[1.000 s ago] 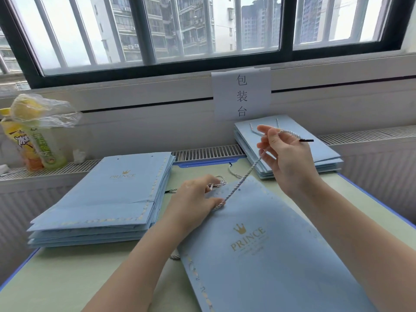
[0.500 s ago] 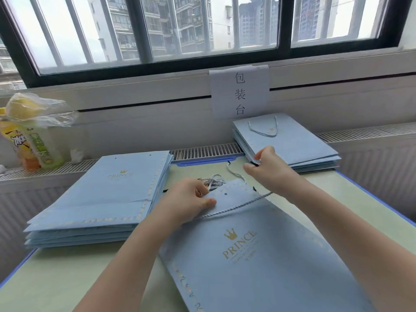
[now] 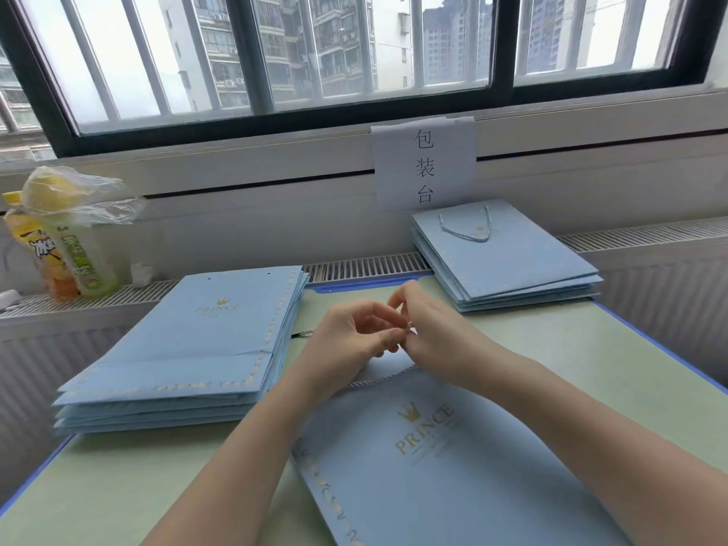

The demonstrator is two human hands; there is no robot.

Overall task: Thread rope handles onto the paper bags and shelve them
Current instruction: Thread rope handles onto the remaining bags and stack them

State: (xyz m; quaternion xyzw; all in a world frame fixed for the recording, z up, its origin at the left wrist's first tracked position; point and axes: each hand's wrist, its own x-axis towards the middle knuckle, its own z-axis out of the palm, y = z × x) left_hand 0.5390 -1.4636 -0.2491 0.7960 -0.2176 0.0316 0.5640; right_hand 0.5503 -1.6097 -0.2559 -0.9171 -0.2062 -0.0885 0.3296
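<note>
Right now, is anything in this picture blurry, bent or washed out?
Head view: daylight through the window washes the sky out; the window frame bows from the wide lens; the fingertips on the rope look soft; the bag print stays readable.

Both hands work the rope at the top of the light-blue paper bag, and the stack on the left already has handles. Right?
No. In the head view the left stack shows bare holes; the right stack carries a rope handle.

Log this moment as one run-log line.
stage: threading rope on front bag | left hand: pinching rope end | right hand: pinching rope end | unthreaded stack: left | finished stack: right
</note>
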